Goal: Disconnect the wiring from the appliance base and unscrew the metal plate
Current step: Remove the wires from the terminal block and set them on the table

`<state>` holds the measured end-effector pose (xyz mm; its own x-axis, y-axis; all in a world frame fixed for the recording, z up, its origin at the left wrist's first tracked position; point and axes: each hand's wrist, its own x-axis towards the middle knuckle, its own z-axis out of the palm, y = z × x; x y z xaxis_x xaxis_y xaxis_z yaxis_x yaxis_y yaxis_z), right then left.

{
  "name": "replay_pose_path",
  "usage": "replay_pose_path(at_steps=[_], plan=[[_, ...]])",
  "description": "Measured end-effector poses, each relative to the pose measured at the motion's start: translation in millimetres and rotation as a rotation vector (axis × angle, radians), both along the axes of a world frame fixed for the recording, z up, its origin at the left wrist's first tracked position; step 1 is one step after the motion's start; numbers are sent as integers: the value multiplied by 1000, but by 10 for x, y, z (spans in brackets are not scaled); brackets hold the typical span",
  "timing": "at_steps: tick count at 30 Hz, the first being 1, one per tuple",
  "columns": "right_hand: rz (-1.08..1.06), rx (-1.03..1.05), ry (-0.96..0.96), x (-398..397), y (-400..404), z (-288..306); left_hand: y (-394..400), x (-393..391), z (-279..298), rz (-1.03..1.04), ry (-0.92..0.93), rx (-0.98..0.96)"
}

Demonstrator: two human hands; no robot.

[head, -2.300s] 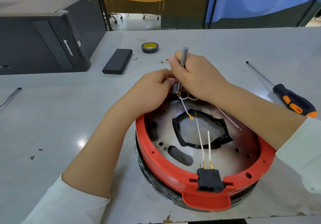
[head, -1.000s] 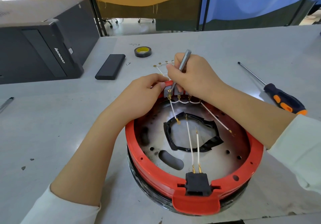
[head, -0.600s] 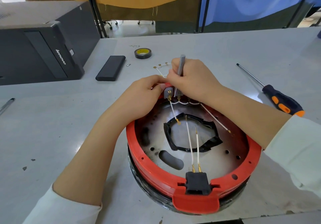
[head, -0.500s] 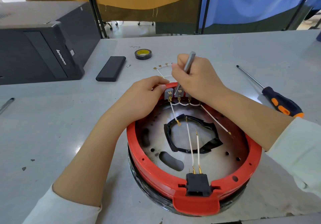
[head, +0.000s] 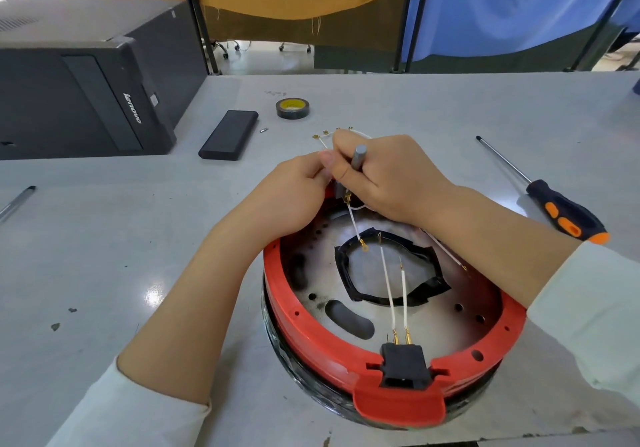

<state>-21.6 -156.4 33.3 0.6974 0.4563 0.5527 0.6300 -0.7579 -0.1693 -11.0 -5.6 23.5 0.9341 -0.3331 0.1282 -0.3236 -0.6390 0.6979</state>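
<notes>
A matte black computer case (head: 86, 96) is sitting far left on the smooth grey table (head: 104, 238). The left hand (head: 294, 197) is curling at the round red base's (head: 346, 353) far rim, contents hidden. The right hand (head: 388, 176) is gripping a slim metal tool (head: 357, 157) above thin white wires (head: 398, 290). Blue fabric (head: 502, 6) is hanging behind.

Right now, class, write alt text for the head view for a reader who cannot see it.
Both hands work at the far rim of a red appliance base: the right hand grips a thin grey tool at the wire terminals, and the left hand steadies the rim beside it. An orange-and-black screwdriver lies on the grey table.
</notes>
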Motion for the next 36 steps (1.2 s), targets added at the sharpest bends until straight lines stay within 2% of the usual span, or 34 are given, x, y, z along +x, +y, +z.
replay_pose_path(at_steps=[5,10,14,18,21,26,30,36], plan=[[-79,-54,31,14,58,-5,-3,-8,15,-7,12,-4],[-129,-1,147,90,92,-18,-11,-27,24,-19,33,1],[-128,125,216,122,70,-22,-12,-31,26,-26,25,-22],[-86,47,95,66,50,-31,-3,-17,21,-34,12,2],[-48,66,20,37,23,-18,-1,-5,11,-24,5,4],[-125,-68,78,91,70,-45,-10,-12,13,9,28,17],[-160,135,209,152,56,-46,-21,-29,23,-12,42,-16],[-102,180,182,149,22,-61,-20,-24,22,-15,43,-7]])
